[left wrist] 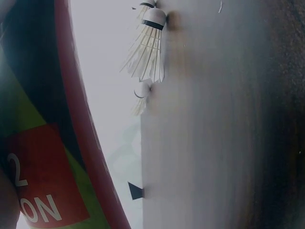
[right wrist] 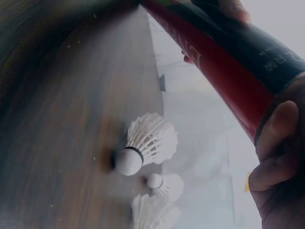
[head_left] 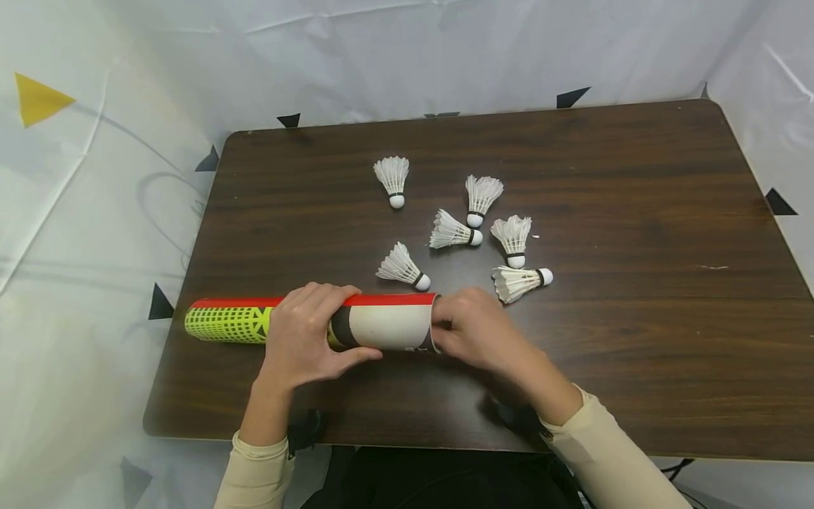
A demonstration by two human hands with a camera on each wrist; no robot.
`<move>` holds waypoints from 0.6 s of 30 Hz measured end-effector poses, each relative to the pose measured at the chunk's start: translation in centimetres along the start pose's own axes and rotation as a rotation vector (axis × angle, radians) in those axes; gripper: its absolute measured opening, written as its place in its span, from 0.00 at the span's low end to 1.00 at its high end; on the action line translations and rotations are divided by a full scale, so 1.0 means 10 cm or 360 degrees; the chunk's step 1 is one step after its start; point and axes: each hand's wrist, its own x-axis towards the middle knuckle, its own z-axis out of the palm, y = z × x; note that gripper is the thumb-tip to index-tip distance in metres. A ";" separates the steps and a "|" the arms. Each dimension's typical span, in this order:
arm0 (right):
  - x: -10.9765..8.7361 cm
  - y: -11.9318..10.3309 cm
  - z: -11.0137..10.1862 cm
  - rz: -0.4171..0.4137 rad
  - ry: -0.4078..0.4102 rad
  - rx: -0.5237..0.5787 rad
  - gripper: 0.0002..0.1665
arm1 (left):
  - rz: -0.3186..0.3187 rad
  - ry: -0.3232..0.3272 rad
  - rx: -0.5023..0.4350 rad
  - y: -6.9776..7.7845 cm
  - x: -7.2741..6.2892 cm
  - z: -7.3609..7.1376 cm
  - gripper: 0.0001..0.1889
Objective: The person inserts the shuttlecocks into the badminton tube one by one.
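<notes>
A shuttlecock tube point(head_left: 391, 326), yellow-green, red, black and white, lies sideways near the table's front edge. My left hand point(head_left: 309, 326) grips it around the middle, thumb on the near side. At the tube's right end, my right hand point(head_left: 477, 326) has its fingers at and partly inside the mouth; whether they hold anything there is hidden. The right wrist view shows those fingers point(right wrist: 276, 138) bent beside the tube's rim. Just beyond the tube lies a white feather shuttlecock point(head_left: 403, 267). Another shuttlecock point(head_left: 521, 283) is beside the right hand.
Farther back, more shuttlecocks lie scattered: one point(head_left: 392, 180) at the back left, one point(head_left: 453, 230) mid-table, one point(head_left: 482, 198) behind it, one point(head_left: 512, 239) to the right. The brown wooden table point(head_left: 668, 283) is enclosed by white sheeting point(head_left: 407, 63).
</notes>
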 end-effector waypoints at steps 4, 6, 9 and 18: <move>0.05 -0.01 0.01 -0.0001 0.0007 -0.0067 0.08 | -0.0006 0.0000 0.0004 0.00 0.00 -0.01 0.42; 0.05 -0.01 0.02 -0.0009 0.0020 -0.0078 0.09 | -0.0005 0.0002 0.0007 0.00 0.00 -0.01 0.43; 0.05 -0.01 0.02 -0.0015 0.0036 -0.0091 0.09 | -0.0004 0.0004 0.0000 0.00 0.01 0.00 0.43; 0.04 -0.02 0.02 -0.0017 0.0040 -0.0085 0.10 | -0.0013 -0.0006 0.0005 0.00 0.00 -0.01 0.43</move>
